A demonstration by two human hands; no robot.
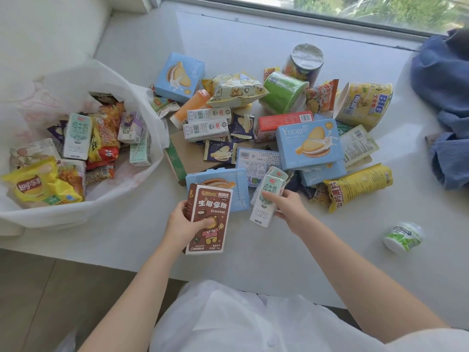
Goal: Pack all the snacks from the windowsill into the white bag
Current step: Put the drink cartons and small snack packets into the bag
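A heap of snacks covers the middle of the white windowsill (253,260): blue Yuogee boxes (308,143), milk cartons (206,128), a green cup (284,91), a yellow BIG tub (363,104) and a yellow chip bag (357,186). My left hand (184,226) grips a brown BEERUS box (209,219) at the heap's near edge. My right hand (286,207) holds a pale green milk carton (266,199) upright beside it. The white bag (121,191) lies open at the left, holding several snacks, among them a yellow Lay's bag (38,186) and milk cartons.
A small white and green cup (403,236) lies alone on the sill at the right. Blue cloth (444,102) is piled at the far right by the window. A flat cardboard box (185,158) lies under the heap. The floor is below left.
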